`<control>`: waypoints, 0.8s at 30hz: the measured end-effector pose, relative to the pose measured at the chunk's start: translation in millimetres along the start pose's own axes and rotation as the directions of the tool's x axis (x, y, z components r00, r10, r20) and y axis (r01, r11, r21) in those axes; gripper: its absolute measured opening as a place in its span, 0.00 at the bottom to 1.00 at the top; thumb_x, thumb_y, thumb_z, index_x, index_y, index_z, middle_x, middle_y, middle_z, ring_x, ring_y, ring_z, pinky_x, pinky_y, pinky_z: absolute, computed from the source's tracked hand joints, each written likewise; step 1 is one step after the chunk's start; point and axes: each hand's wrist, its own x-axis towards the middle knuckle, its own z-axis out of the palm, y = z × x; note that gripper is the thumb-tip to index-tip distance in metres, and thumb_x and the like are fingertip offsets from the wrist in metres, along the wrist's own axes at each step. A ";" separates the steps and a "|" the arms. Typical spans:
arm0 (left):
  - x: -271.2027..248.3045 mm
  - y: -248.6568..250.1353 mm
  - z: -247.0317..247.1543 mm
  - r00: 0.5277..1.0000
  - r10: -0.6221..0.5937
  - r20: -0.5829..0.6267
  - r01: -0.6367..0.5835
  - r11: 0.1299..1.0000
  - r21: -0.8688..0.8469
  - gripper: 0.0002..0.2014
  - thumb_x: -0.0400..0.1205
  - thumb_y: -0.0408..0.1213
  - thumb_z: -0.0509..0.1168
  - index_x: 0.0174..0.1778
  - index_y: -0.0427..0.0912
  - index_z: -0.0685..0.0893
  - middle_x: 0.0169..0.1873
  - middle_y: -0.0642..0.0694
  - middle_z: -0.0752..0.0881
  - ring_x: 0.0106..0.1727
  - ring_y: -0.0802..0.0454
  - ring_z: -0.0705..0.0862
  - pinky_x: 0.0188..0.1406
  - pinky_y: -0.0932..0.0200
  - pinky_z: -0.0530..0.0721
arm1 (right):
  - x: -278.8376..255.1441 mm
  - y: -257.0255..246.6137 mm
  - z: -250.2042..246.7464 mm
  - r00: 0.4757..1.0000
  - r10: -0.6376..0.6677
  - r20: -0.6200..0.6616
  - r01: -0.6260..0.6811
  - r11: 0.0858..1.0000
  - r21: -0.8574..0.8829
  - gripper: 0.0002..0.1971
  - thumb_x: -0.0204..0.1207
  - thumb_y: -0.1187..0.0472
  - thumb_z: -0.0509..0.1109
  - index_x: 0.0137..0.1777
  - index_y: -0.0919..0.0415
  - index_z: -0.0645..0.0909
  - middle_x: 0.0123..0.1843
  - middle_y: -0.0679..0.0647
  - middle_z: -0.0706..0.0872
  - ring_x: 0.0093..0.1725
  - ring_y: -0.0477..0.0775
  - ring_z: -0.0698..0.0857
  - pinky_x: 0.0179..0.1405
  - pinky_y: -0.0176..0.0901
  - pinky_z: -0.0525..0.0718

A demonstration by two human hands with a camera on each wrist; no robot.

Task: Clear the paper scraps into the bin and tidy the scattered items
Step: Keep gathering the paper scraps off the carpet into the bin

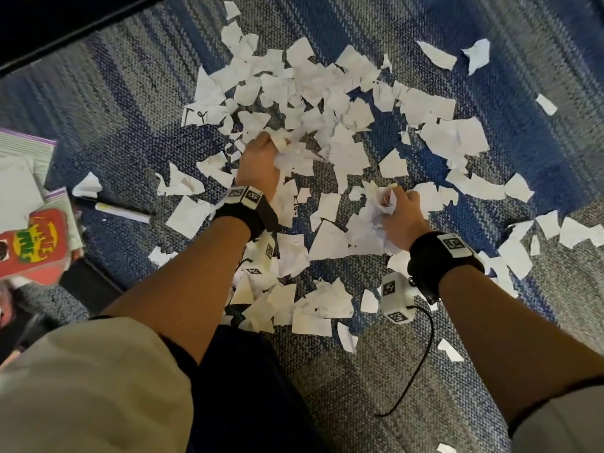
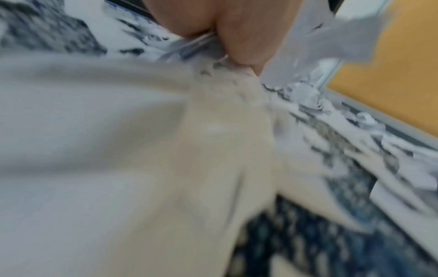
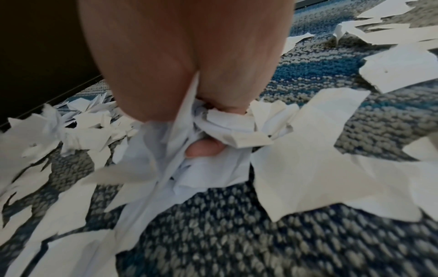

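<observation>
While both your fists are full, the bin is nowhere in view. Your left hand (image 1: pixel 258 161) clutches a wad of scraps (image 1: pixel 327 103) at the pile's middle, though its wrist view is too blurred to show how firmly; your right hand (image 1: pixel 400 217) is curled tight round a crumpled bunch nearer you. Loose edges stick out, so lifting fast could shed pieces back onto the carpet (image 1: pixel 539 152).

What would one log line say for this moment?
left hand: grips paper scraps | right hand: grips crumpled scraps | carpet: littered | bin: unseen
</observation>
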 end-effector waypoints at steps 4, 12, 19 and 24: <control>-10.0 8.9 -21.5 0.971 -0.234 0.045 0.237 0.967 -0.096 0.17 0.88 0.37 0.57 0.68 0.34 0.81 0.60 0.31 0.85 0.61 0.35 0.84 0.62 0.47 0.80 | -1.6 -0.8 -1.0 1.000 -0.006 0.013 0.006 1.000 -0.003 0.18 0.77 0.72 0.67 0.66 0.67 0.71 0.69 0.68 0.64 0.55 0.68 0.77 0.66 0.54 0.76; -96.0 16.1 -49.1 0.724 -0.657 0.212 0.690 0.700 -0.186 0.25 0.87 0.46 0.59 0.72 0.29 0.74 0.71 0.31 0.77 0.71 0.34 0.75 0.68 0.47 0.74 | -16.2 -9.9 -2.9 0.998 -0.065 0.006 0.065 0.993 -0.098 0.22 0.80 0.68 0.67 0.73 0.65 0.70 0.73 0.67 0.63 0.57 0.70 0.78 0.65 0.54 0.76; -131.6 26.6 -120.4 0.642 -0.757 0.119 0.724 0.549 -0.417 0.20 0.85 0.41 0.63 0.61 0.26 0.81 0.60 0.30 0.84 0.64 0.35 0.81 0.56 0.51 0.77 | -51.6 -26.5 4.3 0.999 -0.027 -0.017 0.021 0.953 -0.301 0.14 0.80 0.62 0.69 0.59 0.71 0.83 0.61 0.69 0.86 0.62 0.69 0.83 0.57 0.52 0.80; -148.3 13.4 -195.6 0.620 -0.784 -0.017 0.639 0.518 -0.569 0.31 0.76 0.52 0.61 0.60 0.25 0.83 0.58 0.28 0.85 0.63 0.35 0.84 0.61 0.45 0.81 | -83.4 -80.1 -5.9 0.987 0.089 0.135 -0.101 0.991 0.087 0.21 0.85 0.65 0.60 0.74 0.77 0.70 0.73 0.67 0.77 0.70 0.69 0.79 0.54 0.40 0.87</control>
